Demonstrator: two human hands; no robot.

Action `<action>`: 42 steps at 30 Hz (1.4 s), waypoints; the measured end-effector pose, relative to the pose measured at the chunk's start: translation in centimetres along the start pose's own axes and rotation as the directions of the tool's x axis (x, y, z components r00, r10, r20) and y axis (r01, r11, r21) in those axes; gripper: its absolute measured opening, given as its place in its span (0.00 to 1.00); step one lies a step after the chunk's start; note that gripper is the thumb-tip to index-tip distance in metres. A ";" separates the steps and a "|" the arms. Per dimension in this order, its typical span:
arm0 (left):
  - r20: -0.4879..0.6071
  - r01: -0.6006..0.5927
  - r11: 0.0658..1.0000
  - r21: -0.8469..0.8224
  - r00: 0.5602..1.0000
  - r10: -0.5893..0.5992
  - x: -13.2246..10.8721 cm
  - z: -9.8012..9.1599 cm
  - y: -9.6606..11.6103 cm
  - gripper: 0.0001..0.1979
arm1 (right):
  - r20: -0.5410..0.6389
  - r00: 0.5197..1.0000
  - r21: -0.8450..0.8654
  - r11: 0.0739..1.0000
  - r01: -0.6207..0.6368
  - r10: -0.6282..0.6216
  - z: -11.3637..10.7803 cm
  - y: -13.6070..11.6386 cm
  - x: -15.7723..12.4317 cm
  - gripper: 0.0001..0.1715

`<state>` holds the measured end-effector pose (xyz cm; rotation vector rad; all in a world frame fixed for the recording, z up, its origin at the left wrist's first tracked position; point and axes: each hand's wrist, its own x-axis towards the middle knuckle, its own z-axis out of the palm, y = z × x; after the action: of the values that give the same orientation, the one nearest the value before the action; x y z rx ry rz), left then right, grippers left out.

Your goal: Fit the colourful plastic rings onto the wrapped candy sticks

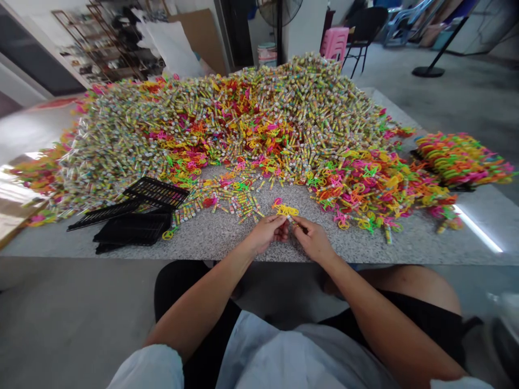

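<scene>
My left hand is closed in a pinch on a yellow plastic toy piece with rounded, openwork parts. Close against it, my right hand grips a small printed tube with a pale end. Fingertips of both hands meet just above the front of the speckled tabletop, and they hide where the tube joins or touches the yellow piece. A pink plastic piece lies just beyond. Loose printed tubes are spread to the left of my hands.
A large heap of small tubes covers the table's back. Colourful plastic pieces pile up at right, beside a loaded rack. Black slotted trays stack at left. Behind stand a fan, pink stools and a dark chair.
</scene>
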<state>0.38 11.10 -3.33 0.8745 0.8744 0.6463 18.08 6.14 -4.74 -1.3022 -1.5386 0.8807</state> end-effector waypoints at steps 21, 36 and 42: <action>0.342 -0.298 -0.173 0.939 0.753 0.562 2.1 -3.5 3.6 0.14 | -0.056 0.976 -0.557 0.805 -0.207 0.213 0.4 -1.6 16.3 0.14; -0.276 -0.314 0.927 -0.206 0.927 0.253 -0.8 -8.1 6.4 0.10 | -0.122 0.990 -0.498 0.858 -0.123 0.072 4.7 -2.2 13.9 0.18; -0.223 -0.344 0.933 -0.108 0.923 0.315 -0.3 -6.9 5.5 0.11 | 0.029 0.999 0.222 0.975 -0.033 0.027 5.4 -4.3 8.3 0.20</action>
<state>-6.39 16.24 -0.93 0.8411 0.8552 1.0968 11.31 13.63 -0.97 -1.1585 -1.3987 1.0607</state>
